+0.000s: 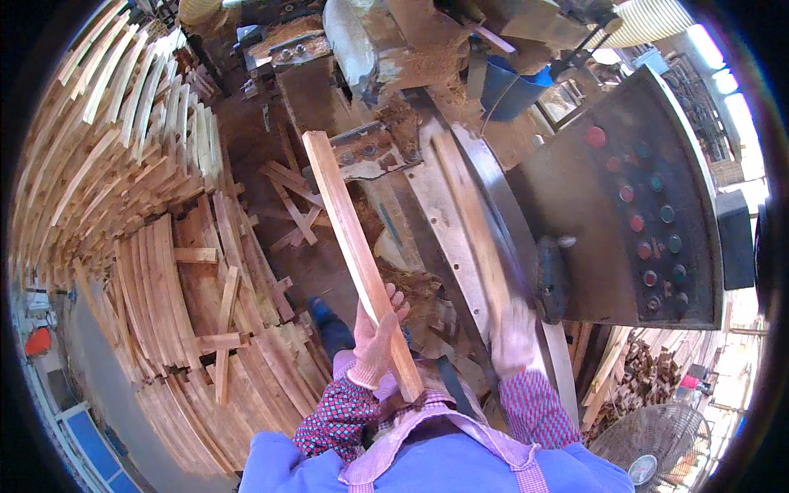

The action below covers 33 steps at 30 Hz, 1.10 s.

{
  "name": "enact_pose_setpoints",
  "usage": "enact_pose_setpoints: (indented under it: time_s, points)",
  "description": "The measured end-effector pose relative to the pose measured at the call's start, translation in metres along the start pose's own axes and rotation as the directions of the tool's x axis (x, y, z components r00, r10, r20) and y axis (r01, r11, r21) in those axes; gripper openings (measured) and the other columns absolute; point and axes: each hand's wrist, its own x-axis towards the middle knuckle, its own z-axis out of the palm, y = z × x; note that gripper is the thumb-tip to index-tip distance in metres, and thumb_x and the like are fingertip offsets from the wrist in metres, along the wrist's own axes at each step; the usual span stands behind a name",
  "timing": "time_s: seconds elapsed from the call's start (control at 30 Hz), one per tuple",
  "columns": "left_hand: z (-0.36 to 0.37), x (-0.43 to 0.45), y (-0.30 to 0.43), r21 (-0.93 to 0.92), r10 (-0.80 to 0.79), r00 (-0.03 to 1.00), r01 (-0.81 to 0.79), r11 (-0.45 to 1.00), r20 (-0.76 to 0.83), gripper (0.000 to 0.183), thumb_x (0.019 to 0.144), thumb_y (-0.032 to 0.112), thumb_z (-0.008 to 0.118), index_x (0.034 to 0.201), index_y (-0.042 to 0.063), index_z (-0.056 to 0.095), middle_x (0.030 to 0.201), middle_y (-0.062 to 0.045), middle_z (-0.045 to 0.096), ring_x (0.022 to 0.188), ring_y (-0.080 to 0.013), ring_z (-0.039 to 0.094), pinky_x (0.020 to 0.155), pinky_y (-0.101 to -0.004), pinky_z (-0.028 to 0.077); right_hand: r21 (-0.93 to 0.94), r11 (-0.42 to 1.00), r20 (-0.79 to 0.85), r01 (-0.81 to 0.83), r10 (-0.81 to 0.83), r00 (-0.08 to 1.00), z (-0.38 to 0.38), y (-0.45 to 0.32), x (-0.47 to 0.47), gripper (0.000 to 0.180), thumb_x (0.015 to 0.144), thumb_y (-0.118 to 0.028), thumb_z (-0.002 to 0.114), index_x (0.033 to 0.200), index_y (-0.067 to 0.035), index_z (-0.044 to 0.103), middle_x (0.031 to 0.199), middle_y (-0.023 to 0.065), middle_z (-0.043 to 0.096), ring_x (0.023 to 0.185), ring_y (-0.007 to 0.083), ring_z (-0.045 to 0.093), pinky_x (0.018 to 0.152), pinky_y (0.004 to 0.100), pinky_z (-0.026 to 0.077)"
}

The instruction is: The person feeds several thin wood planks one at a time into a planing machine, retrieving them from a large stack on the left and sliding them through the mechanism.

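Observation:
My left hand (376, 336), in a knit work glove, is closed around the lower part of a squared wooden strip (345, 215), which slants up and away from my body. My right hand (515, 336), also gloved and blurred, rests at the near end of a second wooden strip (471, 215). That strip lies along the metal bed (441, 222) of a woodworking machine, beside its long metal fence (493, 179). Whether the right fingers grip this strip or only press on it, I cannot tell. A sawdust-covered metal bracket (376, 148) stands between the two strips' far ends.
Stacked wooden strips (160, 271) fill the left side. A control panel (653, 215) with coloured buttons stands at right, above a floor fan (653, 444) and a pile of wood offcuts (644, 376). Beyond the bed are a blue bin (511, 92) and sawdust-covered machine housing (425, 43).

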Motion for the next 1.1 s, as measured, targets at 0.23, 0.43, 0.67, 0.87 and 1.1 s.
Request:
enact_pose_setpoints:
  time_s: [0.23,0.43,0.67,0.87,1.1]
  points:
    - [-0.02,0.007,0.007,0.042,0.065,0.998,-0.066,0.997,0.029,0.065,0.092,0.011,0.061,0.146,0.007,0.026,0.14,-0.011,0.043,0.124,-0.0243,0.049,0.107,-0.0408,0.04,-0.128,0.991,-0.028,0.04,-0.044,0.999,0.04,0.008,0.24,0.053,0.092,-0.031,0.048,0.14,-0.01,0.04,0.144,0.0129,0.041,0.131,0.0329,0.038,0.109,0.0505,0.026]
    - [0.013,0.05,-0.006,0.078,0.202,0.978,-0.206,0.975,0.057,0.064,0.093,0.014,0.061,0.147,0.009,0.026,0.136,-0.007,0.046,0.121,-0.0177,0.051,0.097,-0.0322,0.045,0.234,0.962,-0.227,0.142,-0.088,0.97,0.058,0.003,0.304,0.054,0.095,-0.031,0.049,0.142,-0.005,0.039,0.144,0.0178,0.041,0.133,0.0292,0.039,0.11,0.0451,0.029]
    - [0.024,0.047,0.003,0.4,0.272,0.931,-0.352,0.846,0.245,0.078,0.089,0.023,0.061,0.15,0.002,0.017,0.144,-0.016,0.037,0.135,-0.0242,0.034,0.11,-0.0351,0.029,0.896,0.375,0.353,-0.238,-0.276,0.894,-0.06,-0.12,0.107,0.076,0.088,-0.015,0.062,0.148,0.003,0.019,0.152,0.0203,0.026,0.14,0.0276,0.028,0.114,0.0355,0.025]
    - [-0.093,0.042,0.077,0.967,0.17,0.983,-0.102,0.233,0.063,0.079,0.065,0.026,0.077,0.131,-0.002,0.045,0.131,-0.025,0.048,0.124,-0.0393,0.045,0.107,-0.0423,0.036,0.473,0.776,0.391,-0.418,0.241,0.888,-0.043,-0.052,-0.03,0.078,0.083,-0.012,0.061,0.148,0.003,0.021,0.148,0.0256,0.033,0.135,0.0364,0.036,0.112,0.0393,0.029]
    - [-0.396,0.072,0.191,0.342,0.629,0.548,0.836,-0.429,-0.551,0.098,0.083,0.056,0.059,0.15,0.001,0.014,0.155,-0.021,0.02,0.144,-0.0349,0.019,0.115,-0.0503,0.018,0.31,0.879,0.18,-0.362,0.32,0.93,0.004,-0.019,0.014,0.052,0.099,-0.017,0.046,0.144,0.004,0.033,0.149,0.0238,0.033,0.137,0.0345,0.035,0.114,0.0372,0.028]
